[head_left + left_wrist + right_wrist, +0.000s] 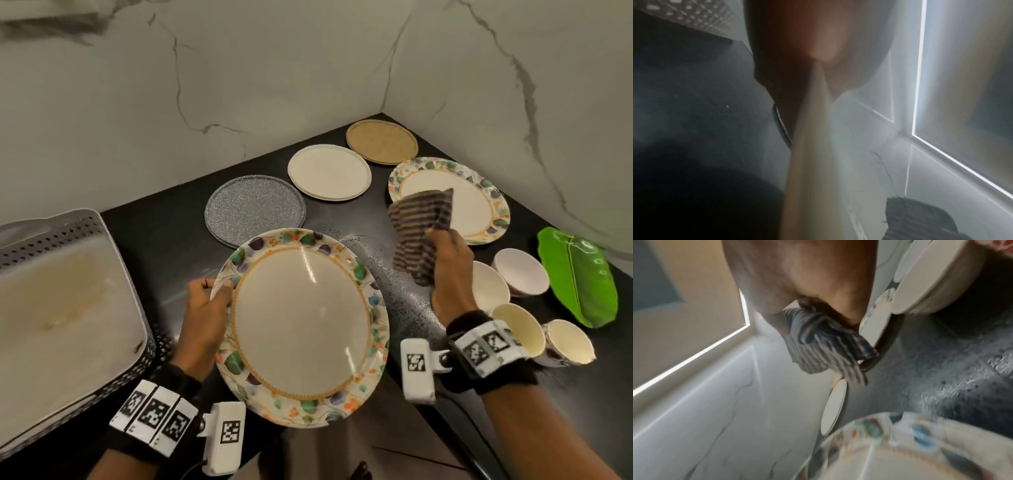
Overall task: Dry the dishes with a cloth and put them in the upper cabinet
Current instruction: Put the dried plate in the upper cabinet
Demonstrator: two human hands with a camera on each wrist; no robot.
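Note:
My left hand [209,301] grips the left rim of a large floral-rimmed plate [301,325], held tilted above the black counter's front edge. In the left wrist view the plate's edge [807,154] runs blurred under my thumb. My right hand [448,270] holds a bunched striped cloth [419,228] to the right of the plate, apart from it. The right wrist view shows the cloth [824,347] hanging from my fingers and the held plate [900,451] below.
On the counter [164,233] lie a grey speckled plate [255,210], a cream plate [329,171], a woven plate [382,141], a second floral plate [476,212], two bowls [522,274], two cups [568,342] and a green leaf dish [579,277]. A perforated tray [61,308] sits left.

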